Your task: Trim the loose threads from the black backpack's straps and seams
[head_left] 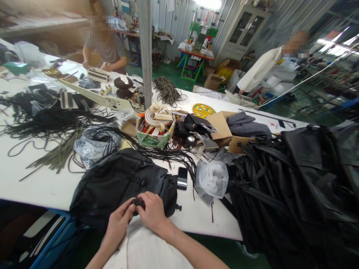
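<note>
A black backpack (112, 179) lies flat on the white table in front of me, with a small buckle (178, 207) sticking out at its right side. At its near edge, my left hand (120, 221) and my right hand (153, 212) meet with fingertips pinched. Between them they grip a small black fitting (138, 202); whether it is a buckle or a cord end is too small to make out. A phone (182, 178) rests just right of the bag.
Black cords (185, 158) run behind the backpack. A green box of tape rolls (153, 139) stands beyond them. Piled black bags (269, 186) cover the right side, next to a plastic bag (213, 179). Across the table, a co-worker (105, 48) handles pieces; another person (260, 71) stands right.
</note>
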`<state>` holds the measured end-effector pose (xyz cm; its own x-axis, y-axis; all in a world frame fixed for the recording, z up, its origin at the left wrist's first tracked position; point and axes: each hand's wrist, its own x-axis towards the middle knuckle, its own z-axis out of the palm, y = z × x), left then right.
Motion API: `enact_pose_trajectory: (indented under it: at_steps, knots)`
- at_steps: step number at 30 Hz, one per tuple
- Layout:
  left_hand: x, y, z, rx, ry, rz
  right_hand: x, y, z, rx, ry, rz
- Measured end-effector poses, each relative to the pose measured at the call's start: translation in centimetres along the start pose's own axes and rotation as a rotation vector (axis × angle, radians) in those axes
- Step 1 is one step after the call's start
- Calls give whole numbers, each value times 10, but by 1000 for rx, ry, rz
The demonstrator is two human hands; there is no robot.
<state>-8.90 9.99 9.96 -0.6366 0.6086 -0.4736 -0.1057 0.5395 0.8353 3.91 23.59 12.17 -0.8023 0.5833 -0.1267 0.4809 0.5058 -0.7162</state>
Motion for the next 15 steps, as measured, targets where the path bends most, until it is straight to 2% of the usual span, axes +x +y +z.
enact_pose_trajectory:
  at_steps: [5,10,15]
  knots:
    - [2,-15,-7,-56,-41,-16,0,6,-1,200,-67,-90]
    - [4,-19,-11,-74,-53,-28,4,10,4,357,-123,-48]
    - [2,-15,-14,-25,-89,-35,5,12,2,214,-145,-45]
